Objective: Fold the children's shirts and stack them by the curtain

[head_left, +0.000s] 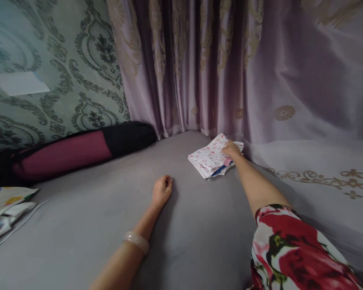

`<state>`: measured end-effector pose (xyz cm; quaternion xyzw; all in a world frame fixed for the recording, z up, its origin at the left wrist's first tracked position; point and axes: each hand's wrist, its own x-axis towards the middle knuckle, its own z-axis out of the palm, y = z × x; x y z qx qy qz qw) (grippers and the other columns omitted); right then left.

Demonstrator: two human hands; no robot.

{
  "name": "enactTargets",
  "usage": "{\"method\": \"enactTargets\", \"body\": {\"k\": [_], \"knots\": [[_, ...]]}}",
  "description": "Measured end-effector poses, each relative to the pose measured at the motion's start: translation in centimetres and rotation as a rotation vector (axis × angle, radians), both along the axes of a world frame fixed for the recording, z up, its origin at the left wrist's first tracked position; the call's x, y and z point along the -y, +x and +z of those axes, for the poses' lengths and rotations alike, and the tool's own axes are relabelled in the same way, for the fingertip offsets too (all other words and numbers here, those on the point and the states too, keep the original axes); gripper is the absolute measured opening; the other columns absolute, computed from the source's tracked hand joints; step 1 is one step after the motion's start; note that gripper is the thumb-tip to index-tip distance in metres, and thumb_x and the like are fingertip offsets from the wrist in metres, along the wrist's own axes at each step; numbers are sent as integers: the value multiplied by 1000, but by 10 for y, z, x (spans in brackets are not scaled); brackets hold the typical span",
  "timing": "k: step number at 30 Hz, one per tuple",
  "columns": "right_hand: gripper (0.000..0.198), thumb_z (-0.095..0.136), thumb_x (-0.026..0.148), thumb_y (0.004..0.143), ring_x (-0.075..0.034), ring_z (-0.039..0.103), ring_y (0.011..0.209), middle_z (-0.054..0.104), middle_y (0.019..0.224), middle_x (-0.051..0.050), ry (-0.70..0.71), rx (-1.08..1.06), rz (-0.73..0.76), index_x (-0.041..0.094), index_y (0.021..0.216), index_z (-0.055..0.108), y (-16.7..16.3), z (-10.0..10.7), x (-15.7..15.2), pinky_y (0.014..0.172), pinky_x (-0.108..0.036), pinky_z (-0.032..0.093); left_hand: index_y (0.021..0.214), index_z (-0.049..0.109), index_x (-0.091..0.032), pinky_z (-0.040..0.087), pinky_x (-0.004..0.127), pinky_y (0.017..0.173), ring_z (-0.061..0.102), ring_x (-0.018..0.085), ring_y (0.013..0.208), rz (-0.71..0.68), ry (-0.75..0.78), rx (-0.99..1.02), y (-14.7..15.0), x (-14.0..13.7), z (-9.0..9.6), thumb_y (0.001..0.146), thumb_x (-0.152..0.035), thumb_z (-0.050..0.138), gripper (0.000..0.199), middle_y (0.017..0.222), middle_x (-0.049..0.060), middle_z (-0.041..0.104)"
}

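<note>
At the far side of the grey bed surface [186,209], my right hand [231,150] grips the right end of a stack of folded cloths [208,155]. The top cloth is white with small pink and dark prints, and blue and pink layers show at the stack's edge. My thumb lies over the top; the other fingers are mostly hidden. To the left, apart from the stack, my left hand [162,189] rests on the bed with its fingers curled in. Nothing shows sticking out of it. A pale bangle [136,241] circles the left wrist.
A long black and maroon bag [66,155] lies along the patterned wall. Light purple curtains [193,72] hang behind the stack and down the right side. At the left edge are a colourful printed cloth [9,199] and a thin white cord [22,223].
</note>
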<state>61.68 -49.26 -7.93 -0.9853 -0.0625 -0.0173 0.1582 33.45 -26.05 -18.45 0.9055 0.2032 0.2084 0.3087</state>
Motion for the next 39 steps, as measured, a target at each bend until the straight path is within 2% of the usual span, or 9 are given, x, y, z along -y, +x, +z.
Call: {"method": "enactTargets", "body": {"k": [5, 11, 14, 18, 21, 24, 27, 31, 39], "knots": [[57, 55, 22, 82, -30, 59, 113, 63, 119, -22, -35, 20, -17, 7, 136, 43, -2, -9, 0, 92, -36, 46, 103, 63, -17, 46, 30, 81, 62, 19, 88, -1, 5, -1, 0, 3, 4, 89, -25, 48, 21, 91, 8, 68], [51, 34, 41, 95, -34, 40, 132, 46, 141, -22, -163, 72, -67, 11, 133, 51, 4, -30, 13, 105, -55, 29, 103, 63, -20, 45, 31, 83, 61, 20, 92, 11, 29, -31, -1, 5, 4, 90, -24, 48, 21, 93, 8, 68], [53, 25, 43, 97, -34, 39, 132, 47, 141, -20, -149, 22, -78, 15, 134, 51, 8, -36, 24, 105, -56, 28, 103, 63, -19, 45, 31, 83, 61, 20, 92, 8, 41, -27, -1, 5, 3, 90, -22, 47, 21, 92, 8, 67], [53, 28, 43, 96, -36, 44, 129, 51, 136, -23, -176, -4, -72, 12, 131, 54, 11, -31, 27, 104, -58, 28, 103, 62, -19, 44, 30, 83, 60, 20, 93, 9, 40, -23, -1, 6, 4, 89, -21, 47, 21, 93, 8, 67], [50, 33, 38, 95, -38, 42, 130, 51, 135, -26, -206, 22, -24, 9, 129, 56, 7, -23, 15, 105, -59, 25, 102, 62, -19, 44, 30, 82, 60, 20, 92, 9, 27, -20, -1, 6, 5, 89, -21, 47, 20, 93, 8, 67], [50, 32, 38, 96, -34, 37, 134, 47, 141, -22, -213, 45, 99, 12, 133, 53, -9, -21, -10, 108, -54, 25, 101, 63, -19, 45, 30, 82, 60, 20, 91, 11, 18, -21, 0, 6, 5, 89, -21, 46, 21, 91, 8, 67], [55, 25, 43, 97, -32, 28, 139, 37, 150, -19, -182, 22, 269, 14, 141, 44, -35, -26, -40, 110, -53, 22, 101, 63, -18, 45, 31, 81, 60, 20, 90, 7, 14, -22, -1, 6, 6, 89, -20, 46, 21, 91, 8, 68], [58, 21, 48, 97, -31, 21, 143, 26, 156, -14, -159, -9, 361, 19, 145, 39, -69, -37, -66, 112, -52, 20, 102, 64, -18, 45, 31, 82, 61, 19, 91, 21, -9, -12, -1, 7, 6, 88, -18, 46, 22, 95, 9, 69], [49, 27, 41, 98, -31, 38, 129, 47, 142, -14, -189, 218, 347, 18, 133, 53, -97, -50, -70, 104, -48, 28, 99, 66, -17, 46, 29, 83, 63, 18, 90, 60, -58, 34, 1, 6, 5, 84, -14, 48, 23, 91, 8, 70]]}}
